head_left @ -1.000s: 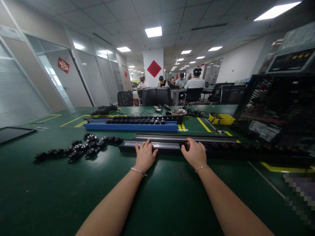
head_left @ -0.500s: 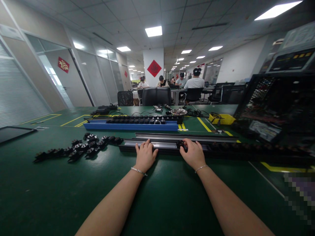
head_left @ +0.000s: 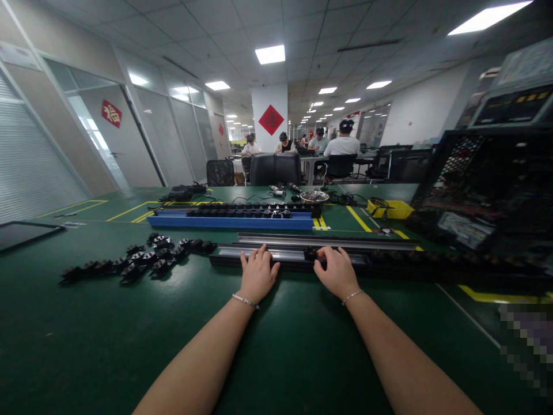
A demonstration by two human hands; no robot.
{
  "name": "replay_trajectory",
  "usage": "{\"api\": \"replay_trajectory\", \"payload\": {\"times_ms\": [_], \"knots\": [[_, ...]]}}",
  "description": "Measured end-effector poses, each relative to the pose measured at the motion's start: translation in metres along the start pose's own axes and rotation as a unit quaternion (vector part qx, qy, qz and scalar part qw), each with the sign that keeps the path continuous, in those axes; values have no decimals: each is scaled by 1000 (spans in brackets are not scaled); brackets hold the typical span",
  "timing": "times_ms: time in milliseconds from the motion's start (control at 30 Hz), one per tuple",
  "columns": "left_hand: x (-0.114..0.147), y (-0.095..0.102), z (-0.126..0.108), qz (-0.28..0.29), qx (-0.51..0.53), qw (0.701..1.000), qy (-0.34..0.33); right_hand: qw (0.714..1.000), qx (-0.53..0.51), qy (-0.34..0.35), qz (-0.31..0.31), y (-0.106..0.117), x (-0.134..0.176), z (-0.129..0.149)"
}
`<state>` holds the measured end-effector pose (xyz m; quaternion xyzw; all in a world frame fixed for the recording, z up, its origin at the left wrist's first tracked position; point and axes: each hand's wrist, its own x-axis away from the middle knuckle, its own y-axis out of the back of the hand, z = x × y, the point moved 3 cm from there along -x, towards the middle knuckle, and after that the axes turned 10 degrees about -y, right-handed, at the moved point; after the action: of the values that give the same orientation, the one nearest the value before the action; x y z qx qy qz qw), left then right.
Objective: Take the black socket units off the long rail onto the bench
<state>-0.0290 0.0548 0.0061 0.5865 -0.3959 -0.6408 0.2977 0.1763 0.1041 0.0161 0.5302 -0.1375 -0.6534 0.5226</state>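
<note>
My left hand point(head_left: 259, 275) lies with fingers spread across the near black rail point(head_left: 224, 261), over its shiny metal channel point(head_left: 287, 254). A small black part point(head_left: 310, 253) sits in that channel between my hands. Just right of it is my right hand point(head_left: 339, 272), thumb and fingers apart and curved over the rail, the fingertips at the part's right side. Whether they touch it I cannot tell. Further right along the rail runs a row of dark parts point(head_left: 432, 259). Left of the rail, several loose black parts point(head_left: 133, 265) lie on the green table point(head_left: 173, 323).
Behind the near rail lies another metal rail point(head_left: 328, 240). Beyond stands a blue rail point(head_left: 228, 222) with black parts. A metal bowl point(head_left: 314, 197), cables and a yellow bin point(head_left: 391, 210) are farther back. An open computer case point(head_left: 479, 184) stands right; a dark tray point(head_left: 28, 235) lies left.
The small black part has shifted slightly left along the channel. My right fingers, around it before, are now at its right side. My left hand has moved slightly right.
</note>
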Motion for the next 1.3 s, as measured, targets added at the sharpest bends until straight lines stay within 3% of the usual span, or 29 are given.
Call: {"api": "replay_trajectory", "payload": {"times_ms": [267,667,1300], "knots": [[1,3,-4,-10,17,1000,-20,999,8,20,44,3,1,6],[1,6,-13,-8,50,996,-80,997,8,53,59,-1,1,8],[0,5,-23,34,56,990,-122,992,6,86,96,-8,9,24]]}}
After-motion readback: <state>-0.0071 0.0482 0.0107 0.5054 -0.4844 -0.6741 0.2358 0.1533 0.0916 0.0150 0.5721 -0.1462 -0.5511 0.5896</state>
